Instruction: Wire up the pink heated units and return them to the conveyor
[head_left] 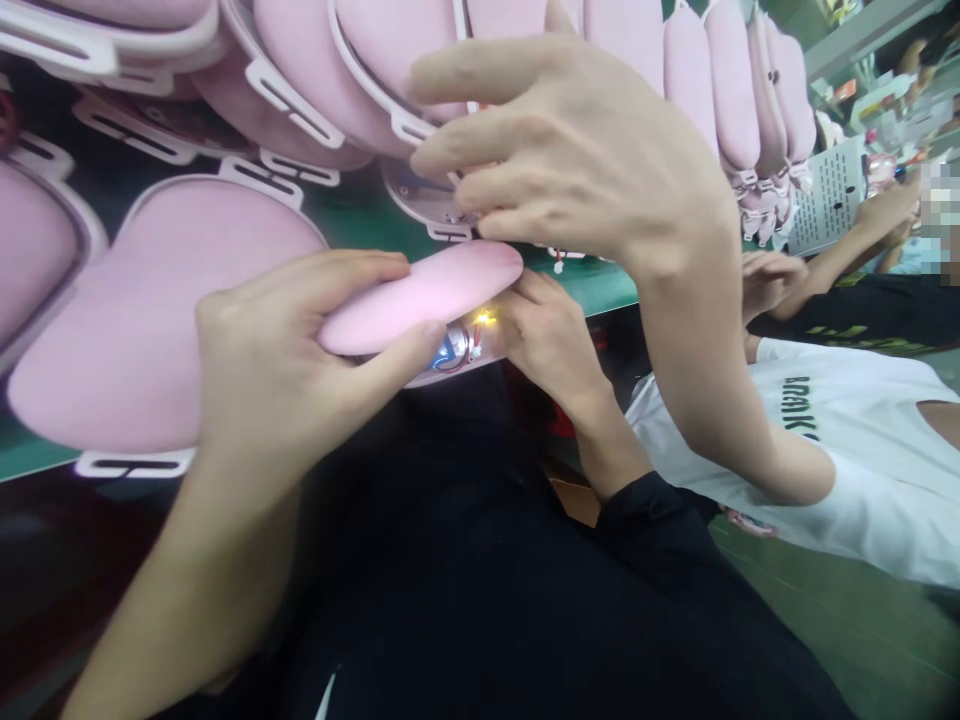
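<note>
Left hand (262, 370) clamped on pink pad (427, 295) — right hand (547, 335) pinching its lit wiring end (469, 342), co-worker's hand (570, 160) spread above.

Held pad (427, 295): pale pink, with a yellow light (484, 318) and red and blue wires (457, 348) beneath. Stacked pads (150, 310): pink, white-trimmed. Surface (360, 215): green. Neighbouring person's shirt (855, 440): white with dark lettering.

**Soft pink stuff everywhere**

From my feed, the matt pink soft-skinned pad (427, 295) looks smooth, like silicone or faux leather. I'd call the white slotted frames (289, 100) glossy hard plastic. The green tabletop (360, 215) looks smooth, the white printed sheet (829, 195) is paper.
</note>
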